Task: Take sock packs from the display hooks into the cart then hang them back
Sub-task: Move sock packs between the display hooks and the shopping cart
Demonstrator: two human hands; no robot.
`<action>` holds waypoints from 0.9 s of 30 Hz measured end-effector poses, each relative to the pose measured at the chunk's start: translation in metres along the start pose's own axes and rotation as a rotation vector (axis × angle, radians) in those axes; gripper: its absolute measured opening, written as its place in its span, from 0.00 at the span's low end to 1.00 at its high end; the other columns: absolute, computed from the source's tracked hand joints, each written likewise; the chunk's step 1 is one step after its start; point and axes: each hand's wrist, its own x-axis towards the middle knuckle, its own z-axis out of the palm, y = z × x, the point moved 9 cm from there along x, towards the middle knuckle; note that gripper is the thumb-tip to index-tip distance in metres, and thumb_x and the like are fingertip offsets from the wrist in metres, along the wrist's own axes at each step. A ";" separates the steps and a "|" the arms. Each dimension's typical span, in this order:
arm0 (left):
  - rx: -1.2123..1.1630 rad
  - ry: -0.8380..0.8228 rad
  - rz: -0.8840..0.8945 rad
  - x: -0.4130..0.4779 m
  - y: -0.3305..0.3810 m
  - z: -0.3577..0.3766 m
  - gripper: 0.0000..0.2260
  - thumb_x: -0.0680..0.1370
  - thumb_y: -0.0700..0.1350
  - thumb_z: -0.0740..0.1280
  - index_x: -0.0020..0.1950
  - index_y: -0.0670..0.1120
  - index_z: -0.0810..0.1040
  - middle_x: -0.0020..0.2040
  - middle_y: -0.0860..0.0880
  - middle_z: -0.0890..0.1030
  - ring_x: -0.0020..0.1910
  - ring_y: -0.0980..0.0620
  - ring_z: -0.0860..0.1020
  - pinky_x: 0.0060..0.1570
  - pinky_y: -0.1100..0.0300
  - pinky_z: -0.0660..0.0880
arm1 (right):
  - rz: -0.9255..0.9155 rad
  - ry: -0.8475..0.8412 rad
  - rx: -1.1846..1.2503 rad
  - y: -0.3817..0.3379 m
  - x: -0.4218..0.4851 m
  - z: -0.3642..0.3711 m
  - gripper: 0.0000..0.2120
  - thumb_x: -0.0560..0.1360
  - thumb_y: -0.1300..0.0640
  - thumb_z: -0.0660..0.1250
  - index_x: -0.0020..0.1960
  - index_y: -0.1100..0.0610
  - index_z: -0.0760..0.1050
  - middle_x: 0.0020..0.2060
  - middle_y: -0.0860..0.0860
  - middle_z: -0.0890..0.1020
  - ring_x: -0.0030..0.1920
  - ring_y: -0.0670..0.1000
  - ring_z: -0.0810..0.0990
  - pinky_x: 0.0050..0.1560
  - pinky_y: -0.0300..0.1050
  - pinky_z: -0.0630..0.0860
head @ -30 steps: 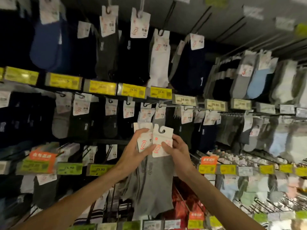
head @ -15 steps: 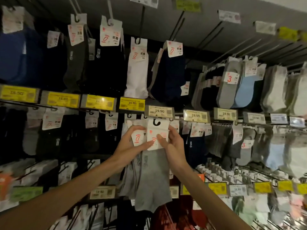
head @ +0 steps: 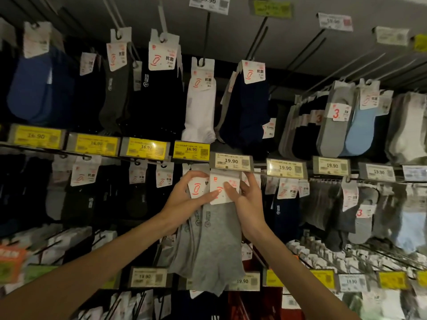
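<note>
Both my hands hold grey sock packs up against the middle row of the display. My left hand (head: pixel 184 199) pinches the white header card of one grey sock pack (head: pixel 187 245). My right hand (head: pixel 248 199) grips the card of a second grey sock pack (head: pixel 219 250) that lies in front of the first. The tops of both cards reach just under the white 19.90 price tag (head: pixel 231 160) at the tip of a display hook. The card's hanging slot and the hook itself are hidden behind that tag. No cart is in view.
Rows of hooks carry black, navy, white, blue and grey sock packs all around. Yellow 16.90 tags (head: pixel 145 147) line the left, pale 19.90 tags (head: pixel 286 167) the right. Bare hook rods (head: pixel 261 35) stick out at the top. More packs hang below.
Both hands have lifted the two grey packs upward. The card's hanging slot, visible before, now sits behind the 19.90 price tag. The head view has tilted up.
</note>
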 end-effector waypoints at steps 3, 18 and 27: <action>-0.009 -0.011 -0.004 0.002 -0.004 0.002 0.19 0.71 0.41 0.77 0.59 0.49 0.77 0.53 0.51 0.82 0.50 0.58 0.82 0.45 0.62 0.80 | -0.022 0.002 -0.046 -0.004 0.002 -0.002 0.20 0.77 0.65 0.67 0.67 0.51 0.72 0.54 0.54 0.83 0.55 0.52 0.83 0.55 0.58 0.80; 0.146 0.013 0.083 -0.006 0.001 -0.002 0.17 0.71 0.46 0.77 0.57 0.50 0.77 0.52 0.55 0.81 0.50 0.61 0.80 0.49 0.62 0.80 | -0.048 -0.040 -0.090 -0.005 0.003 -0.005 0.16 0.78 0.66 0.64 0.63 0.55 0.76 0.56 0.52 0.83 0.57 0.52 0.82 0.53 0.51 0.81; 0.135 0.009 0.080 -0.003 0.001 0.005 0.16 0.72 0.45 0.77 0.57 0.50 0.78 0.52 0.55 0.82 0.50 0.61 0.81 0.45 0.64 0.79 | 0.075 0.029 0.031 -0.001 0.019 -0.012 0.15 0.76 0.65 0.69 0.61 0.55 0.76 0.53 0.50 0.84 0.54 0.52 0.83 0.53 0.51 0.81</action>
